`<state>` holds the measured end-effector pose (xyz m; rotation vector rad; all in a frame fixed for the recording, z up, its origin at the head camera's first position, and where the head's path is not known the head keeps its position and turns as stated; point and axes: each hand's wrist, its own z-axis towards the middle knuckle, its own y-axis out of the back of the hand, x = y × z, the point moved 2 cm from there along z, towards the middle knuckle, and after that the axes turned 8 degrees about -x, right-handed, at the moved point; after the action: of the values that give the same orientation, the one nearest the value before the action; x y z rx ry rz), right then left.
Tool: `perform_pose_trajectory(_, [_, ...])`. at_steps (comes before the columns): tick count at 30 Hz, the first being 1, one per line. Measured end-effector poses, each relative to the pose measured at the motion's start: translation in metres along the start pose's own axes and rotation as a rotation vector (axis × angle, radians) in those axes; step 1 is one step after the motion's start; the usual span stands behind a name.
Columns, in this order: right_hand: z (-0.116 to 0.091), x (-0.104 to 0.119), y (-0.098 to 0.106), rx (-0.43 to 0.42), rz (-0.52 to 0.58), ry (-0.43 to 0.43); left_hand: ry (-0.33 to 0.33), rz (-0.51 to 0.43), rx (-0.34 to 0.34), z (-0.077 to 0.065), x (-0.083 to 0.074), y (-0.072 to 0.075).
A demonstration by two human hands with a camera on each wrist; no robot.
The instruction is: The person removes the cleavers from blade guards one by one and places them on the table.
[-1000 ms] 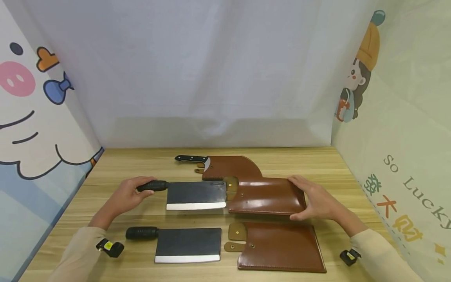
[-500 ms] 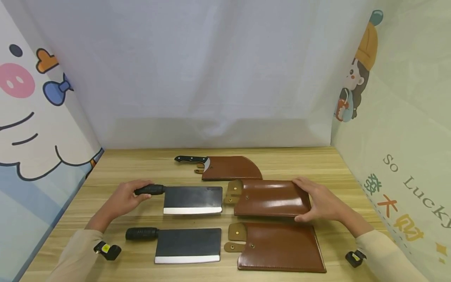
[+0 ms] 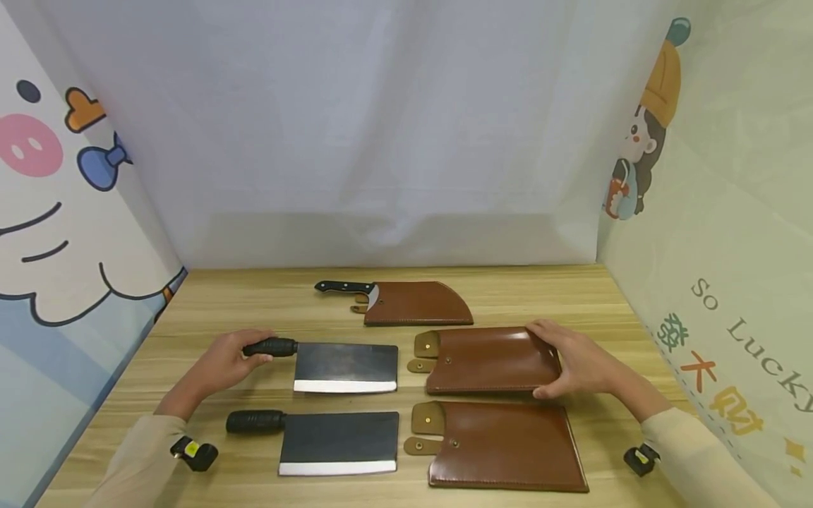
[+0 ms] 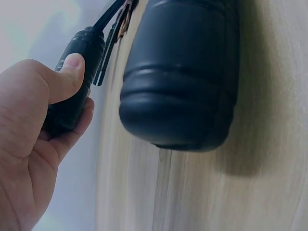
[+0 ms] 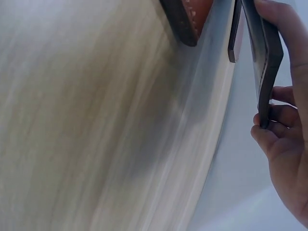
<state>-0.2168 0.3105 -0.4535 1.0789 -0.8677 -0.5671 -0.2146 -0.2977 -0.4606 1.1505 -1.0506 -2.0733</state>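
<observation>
I am gripping the black handle of the middle cleaver point(image 3: 346, 367) with my left hand point(image 3: 225, 361), fingers and thumb curling round it; its blade is lying flat on the worktop point(image 3: 254, 310). My right hand point(image 3: 574, 363) is clasping the far end of the brown leather sheath point(image 3: 485, 360), which is sitting just beside the blade tip, apart from it. Nearer me are lying a second cleaver point(image 3: 317, 437) and a second sheath point(image 3: 502, 444). A sheathed knife point(image 3: 406, 302) is lying behind.

Left hand point(image 3: 225, 361) and right hand point(image 3: 574, 363), fingers curled, forearms forward.
</observation>
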Motion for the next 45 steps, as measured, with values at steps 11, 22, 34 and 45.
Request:
perform_pose_trajectory(11, [0.009, -0.005, 0.001, 0.057, 0.007, 0.016, 0.058, -0.013, 0.087, 0.004, 0.007, -0.004])
perform_pose_trajectory(22, [0.009, -0.014, -0.011, 0.085, -0.007, -0.003, 0.067, -0.015, 0.130, 0.005, 0.013, -0.011])
perform_pose_trajectory(34, [0.008, -0.017, -0.017, 0.126, -0.001, -0.006, 0.032, 0.013, 0.152, 0.005, 0.020, -0.016])
perform_pose_trajectory(45, [0.021, -0.018, -0.006, 0.137, 0.019, 0.022, 0.083, 0.062, 0.213, 0.015, 0.019, -0.015])
